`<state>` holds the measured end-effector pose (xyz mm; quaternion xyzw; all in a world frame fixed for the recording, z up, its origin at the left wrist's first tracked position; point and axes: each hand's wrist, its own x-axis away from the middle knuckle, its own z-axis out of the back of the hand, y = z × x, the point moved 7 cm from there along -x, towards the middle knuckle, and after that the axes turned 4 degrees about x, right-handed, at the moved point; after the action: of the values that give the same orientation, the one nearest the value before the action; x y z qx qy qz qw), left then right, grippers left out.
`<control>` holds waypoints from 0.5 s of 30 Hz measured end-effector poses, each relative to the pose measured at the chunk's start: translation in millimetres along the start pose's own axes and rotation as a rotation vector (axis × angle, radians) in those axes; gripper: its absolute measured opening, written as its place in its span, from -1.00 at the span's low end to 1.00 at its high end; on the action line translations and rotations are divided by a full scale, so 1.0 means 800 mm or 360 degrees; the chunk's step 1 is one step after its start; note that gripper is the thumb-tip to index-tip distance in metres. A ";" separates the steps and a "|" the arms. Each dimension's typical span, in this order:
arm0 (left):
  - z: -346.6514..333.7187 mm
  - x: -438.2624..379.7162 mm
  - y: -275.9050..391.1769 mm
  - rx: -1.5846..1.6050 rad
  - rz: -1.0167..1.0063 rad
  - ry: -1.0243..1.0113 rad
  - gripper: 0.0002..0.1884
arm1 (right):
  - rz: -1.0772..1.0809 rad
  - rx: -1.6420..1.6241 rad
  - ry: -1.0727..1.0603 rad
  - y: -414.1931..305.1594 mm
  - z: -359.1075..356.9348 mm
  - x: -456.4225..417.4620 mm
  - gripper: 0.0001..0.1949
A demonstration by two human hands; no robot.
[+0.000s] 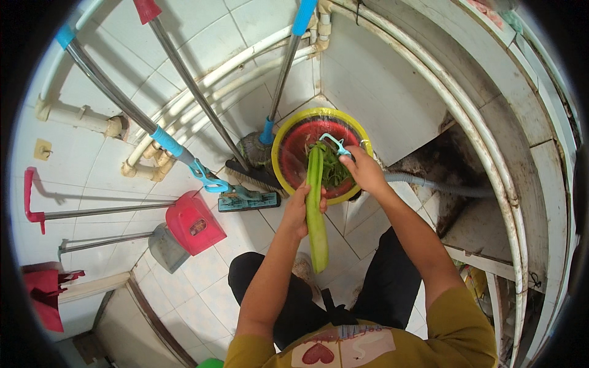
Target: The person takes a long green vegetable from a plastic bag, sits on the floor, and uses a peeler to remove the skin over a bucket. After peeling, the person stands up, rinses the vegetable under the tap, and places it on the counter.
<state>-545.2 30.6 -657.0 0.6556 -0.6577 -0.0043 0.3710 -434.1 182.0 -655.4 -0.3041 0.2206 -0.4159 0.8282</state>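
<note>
My left hand [297, 211] grips a long green vegetable [317, 221] around its middle. The vegetable's far end shows light and dark green stripes; its near end is paler and points toward my body. In my right hand [366, 171] is a light-blue peeler [339, 146], its head just beyond and right of the vegetable's far tip. Below both hands stands a round bin [281, 177] with a yellow rim, a red inside and a clear plastic liner. Dark green peelings [338, 172] lie in it, partly hidden by the vegetable and my right hand.
Left of the bin stand a mop [255, 149], a broom [244, 177] and a blue sponge mop [248, 201]. Red [191, 221] and grey [168, 250] dustpans lean at the left wall. A grey corrugated hose [437, 185] runs right; white pipes [464, 76] line the walls.
</note>
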 end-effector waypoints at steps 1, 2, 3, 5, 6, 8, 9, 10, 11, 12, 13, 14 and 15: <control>0.008 0.002 -0.002 0.0036 0.0011 0.0056 -0.67 | 0.0024 -0.0017 -0.0090 -0.019 0.004 0.008 -0.65; 0.015 0.001 -0.004 0.0061 0.0059 0.0030 -0.67 | 0.0047 -0.0034 -0.0179 -0.040 0.011 0.018 -0.68; 0.023 -0.002 -0.007 0.0086 0.0117 -0.0009 -0.66 | 0.0062 -0.0041 -0.0259 -0.057 0.018 0.030 -0.70; 0.026 -0.004 -0.011 0.0151 0.0171 0.0013 -0.65 | 0.0421 0.0167 -0.0257 -0.092 0.023 0.062 -0.73; 0.022 -0.003 -0.010 0.0186 0.0173 0.0073 -0.64 | 0.0598 0.0271 -0.0249 -0.104 0.024 0.073 -0.75; 0.020 -0.003 -0.010 0.0186 0.0189 0.0064 -0.63 | 0.0564 0.0387 -0.0227 -0.103 0.025 0.075 -0.78; 0.016 -0.003 -0.012 0.0133 0.0215 -0.0026 -0.63 | 0.0543 0.0442 -0.0214 -0.101 0.025 0.075 -0.80; 0.013 -0.001 -0.013 0.0082 0.0241 -0.0114 -0.63 | 0.0497 0.0432 -0.0107 -0.093 0.031 0.068 -0.80; 0.008 0.001 -0.016 0.0030 0.0266 -0.0202 -0.63 | 0.0451 0.0422 0.0000 -0.080 0.035 0.053 -0.80; 0.002 0.004 -0.015 0.0039 0.0232 -0.0161 -0.63 | 0.0404 0.0411 0.0107 -0.070 0.042 0.041 -0.81; -0.009 0.010 -0.016 0.0051 0.0196 -0.0117 -0.63 | 0.0389 0.0387 0.0074 -0.068 0.043 0.034 -0.81; -0.014 0.012 -0.015 0.0062 0.0160 -0.0074 -0.63 | 0.0374 0.0363 0.0041 -0.069 0.046 0.027 -0.80; -0.012 0.013 -0.013 0.0057 0.0152 -0.0096 -0.63 | 0.0362 0.0340 0.0005 -0.069 0.049 0.023 -0.80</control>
<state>-529.9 24.7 -650.6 0.6296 -0.6990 0.0054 0.3389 -430.5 153.2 -591.4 -0.1866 0.2093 -0.3410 0.8973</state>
